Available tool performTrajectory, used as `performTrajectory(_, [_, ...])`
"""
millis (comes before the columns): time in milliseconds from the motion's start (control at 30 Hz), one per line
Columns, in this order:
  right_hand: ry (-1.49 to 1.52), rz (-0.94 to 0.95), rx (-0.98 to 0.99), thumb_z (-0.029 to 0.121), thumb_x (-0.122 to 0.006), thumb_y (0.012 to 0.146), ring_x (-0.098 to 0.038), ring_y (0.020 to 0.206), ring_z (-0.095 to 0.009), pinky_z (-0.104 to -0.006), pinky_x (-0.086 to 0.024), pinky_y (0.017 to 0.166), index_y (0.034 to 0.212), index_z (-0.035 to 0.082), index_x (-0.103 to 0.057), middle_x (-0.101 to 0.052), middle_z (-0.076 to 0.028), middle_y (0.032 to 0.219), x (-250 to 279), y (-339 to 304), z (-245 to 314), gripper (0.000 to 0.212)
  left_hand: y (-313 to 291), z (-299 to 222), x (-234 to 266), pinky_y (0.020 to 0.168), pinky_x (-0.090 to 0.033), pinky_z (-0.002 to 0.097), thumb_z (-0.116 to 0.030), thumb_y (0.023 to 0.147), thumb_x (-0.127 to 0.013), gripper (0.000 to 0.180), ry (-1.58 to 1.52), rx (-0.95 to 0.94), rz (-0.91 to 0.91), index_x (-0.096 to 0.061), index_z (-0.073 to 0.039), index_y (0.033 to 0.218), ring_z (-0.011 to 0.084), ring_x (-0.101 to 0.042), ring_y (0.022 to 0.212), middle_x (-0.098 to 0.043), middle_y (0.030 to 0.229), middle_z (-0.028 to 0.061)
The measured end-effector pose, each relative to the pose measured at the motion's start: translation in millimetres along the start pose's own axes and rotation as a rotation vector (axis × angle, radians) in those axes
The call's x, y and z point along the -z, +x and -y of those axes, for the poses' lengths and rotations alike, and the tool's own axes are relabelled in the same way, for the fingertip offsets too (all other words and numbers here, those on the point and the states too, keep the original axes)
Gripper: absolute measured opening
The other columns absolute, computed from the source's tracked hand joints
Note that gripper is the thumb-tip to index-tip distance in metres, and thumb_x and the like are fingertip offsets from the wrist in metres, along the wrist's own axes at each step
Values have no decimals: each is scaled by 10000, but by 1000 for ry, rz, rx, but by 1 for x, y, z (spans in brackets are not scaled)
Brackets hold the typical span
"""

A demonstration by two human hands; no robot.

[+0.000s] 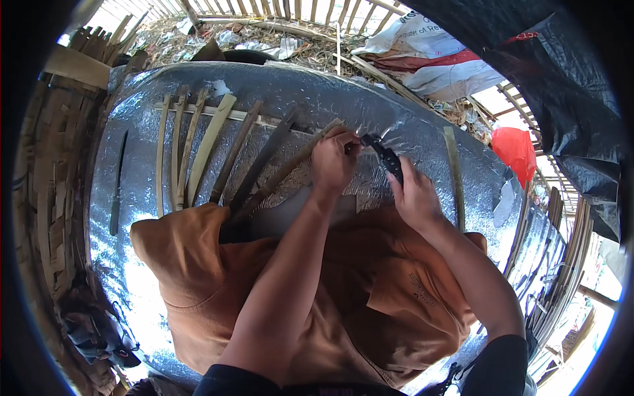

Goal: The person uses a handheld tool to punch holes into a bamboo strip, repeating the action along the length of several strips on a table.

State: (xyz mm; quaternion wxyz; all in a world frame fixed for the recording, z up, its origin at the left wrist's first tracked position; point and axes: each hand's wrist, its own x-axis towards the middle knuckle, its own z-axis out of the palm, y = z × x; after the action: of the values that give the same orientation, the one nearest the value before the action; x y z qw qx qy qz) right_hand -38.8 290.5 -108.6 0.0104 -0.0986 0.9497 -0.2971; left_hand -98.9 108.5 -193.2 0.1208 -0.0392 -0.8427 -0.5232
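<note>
My right hand is closed around the dark grip of a black tool that looks like a small hammer. The tool's upper end reaches close to the fingers of my left hand. Those fingers are pinched together at the top of a wooden slat, and whatever sits between them is too small to make out. That slat slants down toward my lap. Beside it to the left, several more slats fan out, their upper ends lying along a thin crosspiece.
A silvery foil sheet lies under the slats. Single strips rest at its left and right. Brown cloth covers my lap. A red bag and black plastic sheeting hang at right; a bamboo wall stands left.
</note>
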Motion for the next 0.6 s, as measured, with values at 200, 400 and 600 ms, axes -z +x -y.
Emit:
performTrajectory(200, [-58,74,-19,141,-597,1007,-683,823,-496,-564,-555,667,1249,-4,-488,-682,-292,931,2,2,3,303,0,1,0,765,-578,372,-40,784,-803,92,-7,-1,8,-757,-30,863,277,-731,852,-747,961,105])
performTrajectory(400, [50,-69,45,142,-593,1008,-672,782,-509,-580,-544,649,1280,-7,-462,-687,-289,867,-2,-6,-1,337,1,-1,-2,764,-569,401,-47,798,-778,80,-36,11,23,-759,-45,875,303,-725,850,-741,961,90])
performTrajectory(600, [46,-69,-35,173,-585,1017,-671,790,-512,-594,-537,664,1215,-1,-470,-683,-287,885,3,-4,6,287,-1,1,-1,766,-571,402,-52,806,-766,61,-40,9,31,-755,-49,866,310,-724,850,-742,979,96])
